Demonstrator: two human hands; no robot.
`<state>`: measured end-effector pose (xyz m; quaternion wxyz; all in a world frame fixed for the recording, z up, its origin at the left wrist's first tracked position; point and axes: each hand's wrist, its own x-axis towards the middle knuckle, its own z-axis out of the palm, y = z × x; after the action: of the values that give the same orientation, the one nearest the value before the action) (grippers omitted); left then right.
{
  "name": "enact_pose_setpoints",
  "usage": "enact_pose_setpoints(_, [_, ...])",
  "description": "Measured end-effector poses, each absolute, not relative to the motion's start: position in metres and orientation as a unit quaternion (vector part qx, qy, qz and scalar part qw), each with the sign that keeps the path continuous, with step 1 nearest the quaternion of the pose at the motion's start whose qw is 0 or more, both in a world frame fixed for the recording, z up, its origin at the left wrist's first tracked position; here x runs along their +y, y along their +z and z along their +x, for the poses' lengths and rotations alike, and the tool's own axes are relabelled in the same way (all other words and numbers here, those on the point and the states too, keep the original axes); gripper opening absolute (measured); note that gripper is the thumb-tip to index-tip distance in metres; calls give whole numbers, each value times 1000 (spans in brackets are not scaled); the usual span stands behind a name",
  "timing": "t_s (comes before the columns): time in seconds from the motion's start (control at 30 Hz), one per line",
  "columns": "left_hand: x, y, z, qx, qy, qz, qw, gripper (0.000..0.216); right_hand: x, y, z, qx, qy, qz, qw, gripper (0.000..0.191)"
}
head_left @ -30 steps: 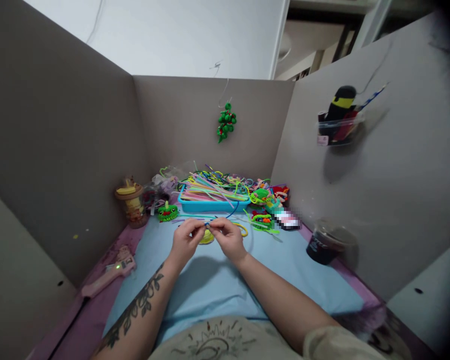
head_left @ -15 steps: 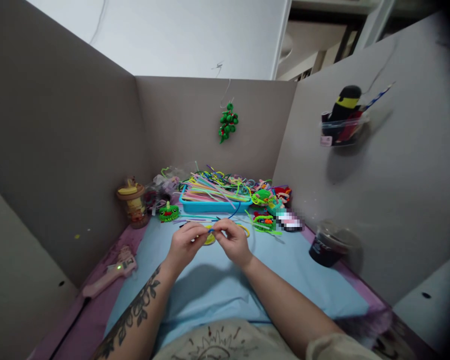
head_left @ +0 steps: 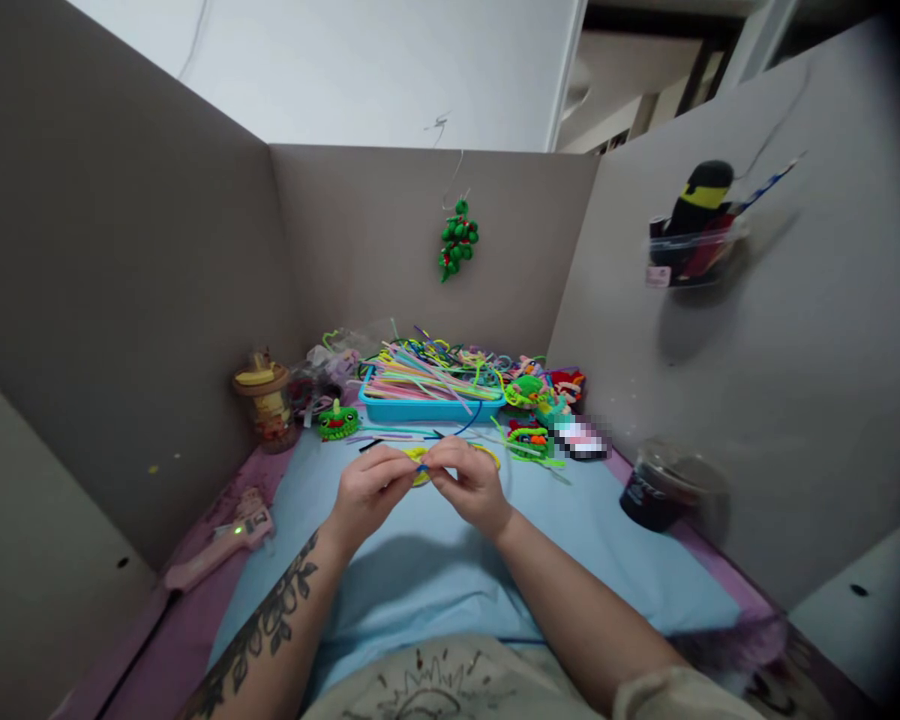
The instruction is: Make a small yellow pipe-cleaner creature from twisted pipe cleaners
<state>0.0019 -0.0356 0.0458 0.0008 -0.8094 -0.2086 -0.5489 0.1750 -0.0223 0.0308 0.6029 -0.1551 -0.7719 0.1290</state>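
Note:
My left hand (head_left: 373,492) and my right hand (head_left: 471,482) meet over the blue cloth, fingertips pinched together. Between them is a small piece of blue pipe cleaner (head_left: 422,469), mostly covered by the fingers. Just behind the fingertips shows a yellow item (head_left: 418,455), partly hidden; I cannot tell its full shape. Beyond the hands, loose pipe cleaners lie on the cloth in front of a blue tray (head_left: 412,409) heaped with many-coloured pipe cleaners (head_left: 435,375).
Green pipe-cleaner figures (head_left: 338,423) sit near the tray. A pink glue gun (head_left: 221,550) with a lit green light lies at left, below a lidded cup (head_left: 264,405). A black tub (head_left: 652,490) stands at right. Grey panels (head_left: 435,185) enclose the table.
Both hands stay pinched together in nearly the same place, their fingers slightly shifted around the blue piece. The view has tilted a little.

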Motion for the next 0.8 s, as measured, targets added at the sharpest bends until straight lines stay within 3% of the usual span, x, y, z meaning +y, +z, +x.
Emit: enact_pose_setpoints(0.8, [-37, 43, -1, -200, -516, -829, 82, 18, -23, 35, 177, -785, 101, -145, 594, 17])
